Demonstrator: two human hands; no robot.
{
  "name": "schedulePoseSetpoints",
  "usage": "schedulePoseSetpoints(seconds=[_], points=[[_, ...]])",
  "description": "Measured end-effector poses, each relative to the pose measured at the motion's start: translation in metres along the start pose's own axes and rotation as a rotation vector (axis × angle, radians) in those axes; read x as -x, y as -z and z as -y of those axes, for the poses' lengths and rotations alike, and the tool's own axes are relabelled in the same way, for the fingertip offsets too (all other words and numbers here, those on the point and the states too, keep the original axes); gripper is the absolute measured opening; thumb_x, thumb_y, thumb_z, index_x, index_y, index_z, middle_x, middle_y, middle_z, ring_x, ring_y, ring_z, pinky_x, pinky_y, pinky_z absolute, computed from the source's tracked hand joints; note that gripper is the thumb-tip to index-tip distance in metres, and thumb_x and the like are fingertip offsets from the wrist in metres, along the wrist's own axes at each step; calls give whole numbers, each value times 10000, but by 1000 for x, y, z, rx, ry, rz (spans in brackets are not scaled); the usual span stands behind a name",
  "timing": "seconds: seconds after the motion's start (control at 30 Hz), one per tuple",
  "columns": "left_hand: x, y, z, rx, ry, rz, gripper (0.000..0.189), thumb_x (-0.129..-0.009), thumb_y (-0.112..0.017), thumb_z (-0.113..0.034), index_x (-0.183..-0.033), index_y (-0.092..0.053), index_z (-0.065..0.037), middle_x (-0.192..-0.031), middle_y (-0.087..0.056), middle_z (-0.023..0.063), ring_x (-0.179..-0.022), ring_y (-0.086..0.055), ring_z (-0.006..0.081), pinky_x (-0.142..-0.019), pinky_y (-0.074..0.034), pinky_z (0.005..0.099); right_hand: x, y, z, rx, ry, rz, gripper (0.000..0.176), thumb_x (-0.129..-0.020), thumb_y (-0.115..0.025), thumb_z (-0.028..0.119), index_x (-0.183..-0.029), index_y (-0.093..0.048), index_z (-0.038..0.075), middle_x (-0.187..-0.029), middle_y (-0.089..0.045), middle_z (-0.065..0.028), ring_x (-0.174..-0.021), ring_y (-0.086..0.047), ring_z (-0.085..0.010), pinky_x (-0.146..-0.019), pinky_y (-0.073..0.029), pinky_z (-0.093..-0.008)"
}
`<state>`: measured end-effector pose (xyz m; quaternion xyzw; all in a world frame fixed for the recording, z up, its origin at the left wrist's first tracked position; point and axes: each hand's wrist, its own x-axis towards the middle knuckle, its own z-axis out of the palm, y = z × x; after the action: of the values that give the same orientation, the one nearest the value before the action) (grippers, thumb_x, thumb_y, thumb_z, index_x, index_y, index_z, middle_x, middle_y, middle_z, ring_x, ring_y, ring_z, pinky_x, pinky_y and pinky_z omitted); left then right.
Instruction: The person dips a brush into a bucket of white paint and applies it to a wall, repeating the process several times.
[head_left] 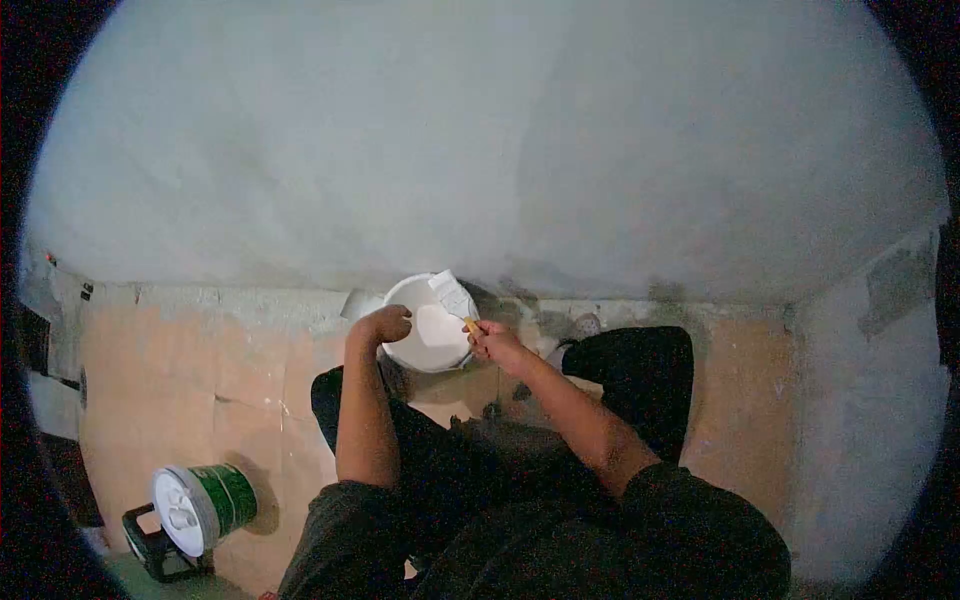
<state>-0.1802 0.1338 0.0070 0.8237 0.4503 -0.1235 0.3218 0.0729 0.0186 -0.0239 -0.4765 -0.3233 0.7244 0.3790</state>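
A round white bucket (pixel 435 340) with white paint inside stands on the floor between my knees, close to the wall. My right hand (pixel 492 342) is closed round the yellowish handle of a paint brush (pixel 455 298). The brush's broad, white-coated head lies over the bucket's far right rim. At the bucket's left rim is my left hand (pixel 388 324), its fingers curled in. Whether those fingers grip the rim or something small cannot be made out.
A grey plastered wall (pixel 400 140) rises in front, and another wall (pixel 865 400) stands at the right. A green and white bucket (pixel 215 503) sits at the lower left beside a black object (pixel 158 545). Tan sheeting (pixel 200 380) covers the floor.
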Motion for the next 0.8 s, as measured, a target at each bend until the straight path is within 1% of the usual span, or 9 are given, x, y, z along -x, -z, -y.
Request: schedulePoseSetpoints(seconds=[0.1, 0.17, 0.2, 0.33, 0.4, 0.43, 0.57, 0.7, 0.8], points=[[25, 10, -60, -12, -426, -5, 364, -878, -431, -244, -1119, -580, -16, -1156, -565, 202, -990, -585, 326, -863, -457, 400, 40, -18, 54, -107, 144, -5, 182, -935, -412, 109, -1038, -533, 19, -783, -497, -4, -586, -410, -58, -509, -346, -195], [50, 17, -117, 787, -85, 223, 381, -931, -425, -307, -1170, -566, -46, -1102, -607, 100, -995, -581, 199, -800, -484, 383, 55, -21, 78, -81, 219, -91, 188, -934, -401, 105, -1044, -527, 19, -792, -519, -7, -618, -455, -69, -557, -395, -208], [58, 25, -141, 673, -254, 235, 420, -948, -399, -341, -1177, -555, -26, -1101, -608, 104, -1009, -571, 219, -829, -464, 354, 66, -23, 92, -80, 243, -84, 188, -934, -401, 105, -1044, -527, 19, -792, -519, -7, -618, -455, -69, -557, -395, -208], [84, 26, -227, 1090, -189, -228, 491, -960, -361, -377, -1076, -562, 56, -1044, -608, 159, -931, -568, 218, -835, -438, 332, 106, -35, 120, 155, 499, -217, 177, -923, -458, 108, -1062, -502, 6, -836, -553, -37, -729, -535, -108, -656, -447, -248], [74, 13, -234, 1059, -105, -340, 472, -957, -385, -357, -1066, -551, 71, -1013, -612, 134, -879, -570, 205, -784, -461, 337, 124, -46, 127, 567, 746, -521, 163, -906, -490, 79, -1053, -492, 6, -849, -557, -59, -763, -538, -133, -686, -451, -272], [90, 18, -262, 1379, -184, -367, 420, -954, -413, -315, -1069, -546, 67, -1000, -611, 118, -854, -576, 186, -734, -475, 322, 136, -56, 136, 462, 770, -525, 178, -884, -529, 74, -1043, -482, 9, -851, -558, -80, -777, -539, -153, -711, -454, -299], [113, 33, -292, 1180, -232, -589, 404, -950, -432, -288, -1159, -523, 46, -1007, -604, 107, -905, -562, 151, -792, -457, 277, 151, -65, 134, 506, 868, -639, 221, -867, -565, 107, -1036, -460, 10, -867, -553, -94, -772, -540, -153, -701, -460, -314], [141, 57, -291, 1323, -297, -389, 434, -948, -439, -294, -1238, -461, 29, -1097, -571, 120, -972, -555, 194, -848, -441, 304, 158, -73, 165, 508, 849, -694, 301, -864, -579, 136, -1091, -420, 20, -884, -551, -104, -798, -548, -172, -710, -461, -317], [169, 95, -304, 1272, -370, -332, 455, -945, -444, -325, -1310, -408, -56, -1276, -474, 115, -1079, -522, 243, -922, -407, 344, 198, -75, 250, 633, 763, -679, 411, -865, -570, 122, -1203, -344, 56, -909, -555, -135, -795, -582, -238, -721, -471, -325]])
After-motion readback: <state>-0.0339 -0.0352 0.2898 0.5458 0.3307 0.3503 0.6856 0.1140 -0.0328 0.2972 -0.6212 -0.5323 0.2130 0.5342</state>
